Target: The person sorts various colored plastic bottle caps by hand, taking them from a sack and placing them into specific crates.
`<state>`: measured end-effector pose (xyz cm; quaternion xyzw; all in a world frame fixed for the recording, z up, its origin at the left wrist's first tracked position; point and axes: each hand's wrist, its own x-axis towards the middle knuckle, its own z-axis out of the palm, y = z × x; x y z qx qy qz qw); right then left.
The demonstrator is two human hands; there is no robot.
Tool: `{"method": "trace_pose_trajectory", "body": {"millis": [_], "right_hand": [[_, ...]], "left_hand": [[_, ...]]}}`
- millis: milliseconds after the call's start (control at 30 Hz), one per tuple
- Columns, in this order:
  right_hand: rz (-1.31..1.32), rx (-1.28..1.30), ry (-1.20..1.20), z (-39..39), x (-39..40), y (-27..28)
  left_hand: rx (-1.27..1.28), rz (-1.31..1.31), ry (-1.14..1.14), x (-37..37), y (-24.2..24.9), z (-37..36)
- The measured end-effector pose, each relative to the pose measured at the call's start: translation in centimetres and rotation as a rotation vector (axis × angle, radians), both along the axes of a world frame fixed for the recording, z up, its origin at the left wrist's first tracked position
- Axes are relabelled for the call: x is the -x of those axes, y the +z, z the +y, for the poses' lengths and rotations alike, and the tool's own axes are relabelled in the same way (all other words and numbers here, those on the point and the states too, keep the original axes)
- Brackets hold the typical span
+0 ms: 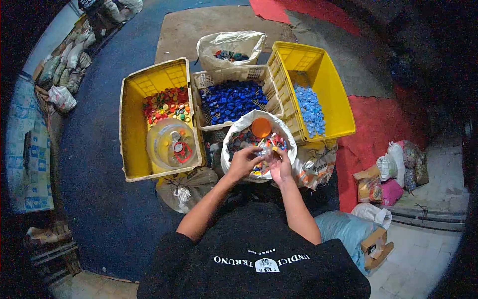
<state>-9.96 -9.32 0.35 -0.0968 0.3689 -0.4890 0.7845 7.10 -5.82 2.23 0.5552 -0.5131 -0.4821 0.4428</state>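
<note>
Over an open white sack [230, 160] of mixed caps and plastic bits, my two hands work close together. My left hand [243, 163] pinches a small clear plastic piece [268, 152] from the left side. From the right, my right hand [282, 168] closes its fingers near the same piece, with a small yellow cap [275, 149] at the fingertips. The exact kind of the clear piece cannot be made out. Just beyond my hands, a large orange lid [261, 127] lies on the sack's contents.
A yellow crate [130, 114] at left holds red, yellow and green caps and a clear round container [162, 149]. Dark blue caps [231, 102] fill a white crate [276, 99]; light blue caps [309, 110] lie in the right yellow crate [338, 99]. Another sack [209, 50] stands behind.
</note>
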Motion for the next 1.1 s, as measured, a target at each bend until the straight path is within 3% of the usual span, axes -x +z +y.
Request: {"method": "trace_pose_trajectory", "body": {"millis": [67,200,333,400,433,467,533,567,667,767,933,1000,1033,1067,1100], "right_hand": [[-0.034,-0.029,-0.042,-0.1,0.3,-1.4],[-0.01,-0.181,-0.157,-0.8,0.7,-2.5],[0.16,-0.151,-0.112,-1.3,2.7,-4.0],[0.185,-0.117,0.102,-2.2,3.2,-3.9],[0.416,-0.085,0.177,-2.5,2.9,-4.3],[0.42,-0.087,0.175,-2.6,2.7,-4.7],[1.473,0.566,0.68,-2.8,1.6,-4.6],[1.599,0.615,0.825,-3.0,1.1,-3.8],[1.752,0.579,0.948,-3.1,0.4,-6.0],[1.766,0.501,0.941,-2.6,-0.2,-5.1],[1.731,0.45,0.942,-2.5,0.0,-3.7],[1.622,0.513,0.794,-3.0,0.8,-4.6],[1.484,0.622,0.644,-2.9,1.2,-4.9],[1.482,0.62,0.646,-2.7,1.6,-5.2],[1.382,0.614,0.615,-2.4,1.2,-2.8]], "left_hand": [[0.058,0.081,0.083,-0.3,-1.5,-0.1],[-0.1,0.208,0.198,-2.0,1.1,0.7],[-0.251,0.041,0.142,-4.2,-0.5,0.7],[-0.115,-0.098,0.184,-3.6,-1.8,0.9],[0.023,-0.238,0.225,-3.4,-2.4,0.9],[0.021,-0.234,0.222,-3.3,-3.0,1.0],[0.227,-0.461,0.19,-3.3,-2.1,0.9],[0.199,-0.45,0.172,-3.3,-1.5,1.2],[0.094,-0.349,0.114,-3.8,-1.0,1.9],[-0.004,-0.188,0.132,-4.3,-0.4,3.1],[-0.075,-0.186,0.15,-5.1,0.3,4.1],[-0.078,-0.188,0.17,-5.0,-0.3,3.9],[-0.154,0.044,0.164,-4.8,-1.1,3.6],[-0.231,0.276,0.154,-4.6,-1.8,3.4],[-0.233,0.276,0.152,-4.1,-2.2,3.0]]}}
